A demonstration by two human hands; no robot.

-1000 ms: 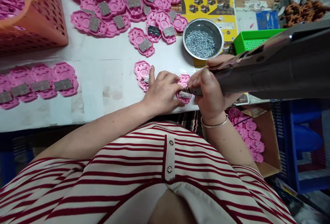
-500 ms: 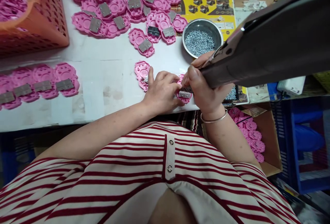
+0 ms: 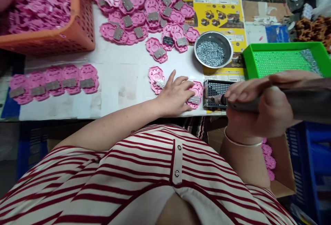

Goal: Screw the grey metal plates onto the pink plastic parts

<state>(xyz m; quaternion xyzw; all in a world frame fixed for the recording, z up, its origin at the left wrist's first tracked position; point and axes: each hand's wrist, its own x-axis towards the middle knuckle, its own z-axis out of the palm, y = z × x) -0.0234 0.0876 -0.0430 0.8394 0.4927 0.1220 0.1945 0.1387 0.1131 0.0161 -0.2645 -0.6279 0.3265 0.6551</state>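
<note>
My left hand [image 3: 173, 96] lies with its fingers spread, the tips touching a pink plastic casing [image 3: 197, 88] with a grey metal plate [image 3: 194, 99] on its lower part. By its thumb sits another pink casing [image 3: 154, 74] with a silvery piece [image 3: 160, 83], partly covered by the hand. My right hand [image 3: 269, 109] is wrapped round a dark electric screwdriver [image 3: 307, 99]. The bit points left, over a small black tray [image 3: 205, 93] with a grid of holes; whether it touches a screw I cannot tell.
A steel bowl [image 3: 231, 50] of small screws stands behind the black tray. To its right is a green tray [image 3: 249, 61] holding screws. Pink casings pile up at the back [image 3: 152, 16] and overlap in a row [image 3: 69, 80] at left. An orange basket [image 3: 82, 18] holds pink parts.
My right hand has swung the screwdriver from the pink casing rightward to the black tray, tilting it lower. My left fingers have spread out. The view has shifted, showing the green tray.
</note>
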